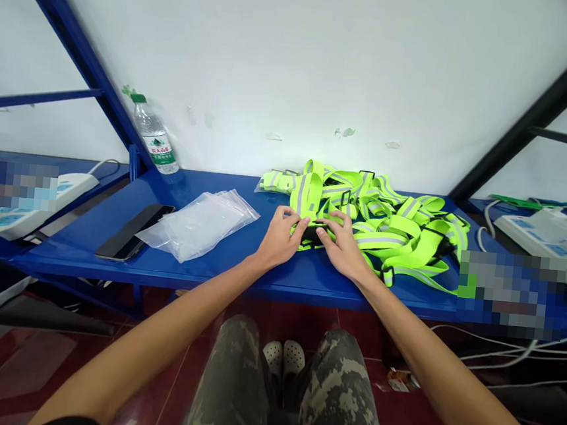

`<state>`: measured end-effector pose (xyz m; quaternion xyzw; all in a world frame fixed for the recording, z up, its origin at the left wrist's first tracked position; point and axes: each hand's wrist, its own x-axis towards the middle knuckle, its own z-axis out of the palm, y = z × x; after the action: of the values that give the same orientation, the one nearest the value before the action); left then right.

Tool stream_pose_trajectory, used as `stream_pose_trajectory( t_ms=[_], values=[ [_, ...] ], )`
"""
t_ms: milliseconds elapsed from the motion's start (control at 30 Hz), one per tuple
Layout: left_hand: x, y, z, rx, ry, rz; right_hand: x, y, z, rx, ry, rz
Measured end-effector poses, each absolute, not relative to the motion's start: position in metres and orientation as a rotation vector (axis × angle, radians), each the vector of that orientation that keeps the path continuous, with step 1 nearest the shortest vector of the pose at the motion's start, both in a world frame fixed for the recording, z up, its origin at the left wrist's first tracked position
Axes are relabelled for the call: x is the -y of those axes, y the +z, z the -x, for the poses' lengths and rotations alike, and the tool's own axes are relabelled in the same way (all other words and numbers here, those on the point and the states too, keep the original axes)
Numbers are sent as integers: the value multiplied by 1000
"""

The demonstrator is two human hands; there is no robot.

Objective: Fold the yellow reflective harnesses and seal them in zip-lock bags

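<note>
Left hand (283, 233), right hand (343, 243), both pinching the flat, neon-yellow, grey-striped fabric strap (307, 197), long axis pointing forward!

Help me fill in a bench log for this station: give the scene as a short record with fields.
Left hand: at the left end of a black piece among the straps
Right hand: at its right end
Straps: yellow-green with grey stripes, loosely heaped, mostly to the right
Left side: clear plastic bags, partly over a black flat device
Back left: bottle, green cap, tilted in view
Surface: blue table
</note>
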<state>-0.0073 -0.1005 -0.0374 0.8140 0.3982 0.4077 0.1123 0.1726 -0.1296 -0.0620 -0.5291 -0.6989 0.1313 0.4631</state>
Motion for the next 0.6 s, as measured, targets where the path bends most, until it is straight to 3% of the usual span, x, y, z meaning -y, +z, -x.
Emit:
stream_pose_trajectory(
  t_ms=[267, 600],
  values=[
    [93, -38, 0, -1214, 1094, -2211, 128, -62, -167, 1650, 308, 1431],
    [84, -46, -2, -1305, 1077, -2278, 132, -65, -164, 1618, -31, 1484]
  ],
)
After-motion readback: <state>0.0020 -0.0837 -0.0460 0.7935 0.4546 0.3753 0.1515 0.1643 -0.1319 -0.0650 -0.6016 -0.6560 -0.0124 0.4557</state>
